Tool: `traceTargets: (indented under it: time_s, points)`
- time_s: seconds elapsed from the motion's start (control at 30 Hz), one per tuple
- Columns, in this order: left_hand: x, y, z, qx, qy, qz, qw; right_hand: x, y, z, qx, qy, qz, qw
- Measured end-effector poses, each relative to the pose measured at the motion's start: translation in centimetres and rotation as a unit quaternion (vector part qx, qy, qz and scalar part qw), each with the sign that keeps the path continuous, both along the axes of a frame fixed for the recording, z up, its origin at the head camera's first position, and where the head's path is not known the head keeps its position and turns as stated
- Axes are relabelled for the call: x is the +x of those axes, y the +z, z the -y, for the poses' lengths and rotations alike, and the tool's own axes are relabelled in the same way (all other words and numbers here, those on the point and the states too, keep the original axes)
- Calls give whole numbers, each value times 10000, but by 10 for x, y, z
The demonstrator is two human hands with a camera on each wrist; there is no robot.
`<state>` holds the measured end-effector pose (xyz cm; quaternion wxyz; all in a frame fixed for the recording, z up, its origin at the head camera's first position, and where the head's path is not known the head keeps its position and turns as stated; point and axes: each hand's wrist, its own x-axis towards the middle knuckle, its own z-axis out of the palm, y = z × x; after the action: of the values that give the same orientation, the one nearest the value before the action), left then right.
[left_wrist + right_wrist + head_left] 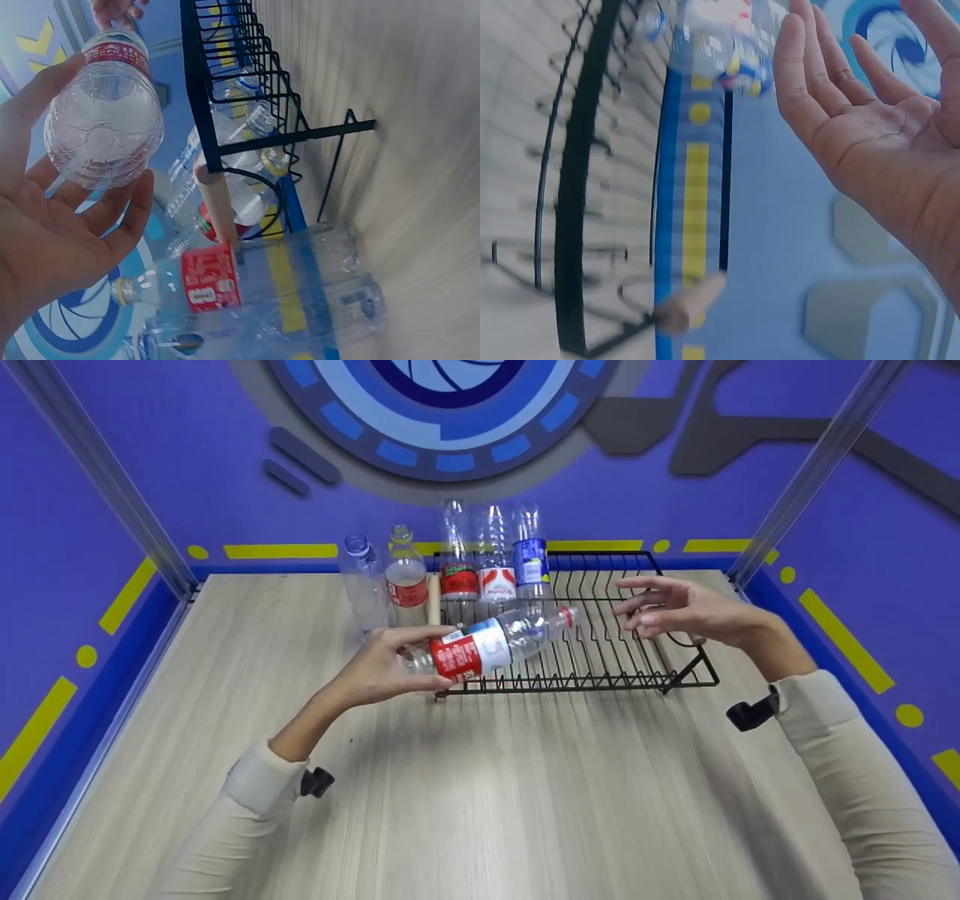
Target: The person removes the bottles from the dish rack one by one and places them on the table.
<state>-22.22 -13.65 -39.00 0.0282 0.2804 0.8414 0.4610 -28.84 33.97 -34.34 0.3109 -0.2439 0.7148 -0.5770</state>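
My left hand [382,666] grips the base end of a clear plastic bottle [491,646] with a red and white label, held sideways above the front of a black wire rack [600,660]. Its red cap points right. In the left wrist view the bottle's base [103,131] rests in my left hand [56,225]. My right hand [675,611] hovers open over the rack's right part, just right of the cap, holding nothing. The right wrist view shows its open palm [885,142].
Three bottles [493,559] stand upside down in the rack's back row. Two more bottles [386,577] stand on the wooden table [480,795] left of the rack, beside its wooden handle [433,600]. Blue walls [112,480] and metal posts enclose the table.
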Motion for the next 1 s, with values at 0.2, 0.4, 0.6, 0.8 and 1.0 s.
traceTargets:
  time_s: [0.2, 0.4, 0.6, 0.8, 1.0]
  points:
    - [-1, -9, 19, 691, 381, 636, 9948, -7, -3, -36, 188, -456, 46, 9988]
    - [-3, -17, 32, 1340, 669, 1196, 9815, -11, -12, -61, 1141, -942, -136, 9889]
    - [-2, -20, 40, 1598, 953, 1344, 9733, -13, -22, -85, 1054, -1061, 67, 9887]
    - [0, -22, 46, 1486, 1093, 1330, 9738, -17, -32, -96, 903, -1349, 100, 9867]
    - [1, -24, 50, 1603, 1241, 1458, 9683, -16, -40, -92, 1448, -1687, -298, 9745]
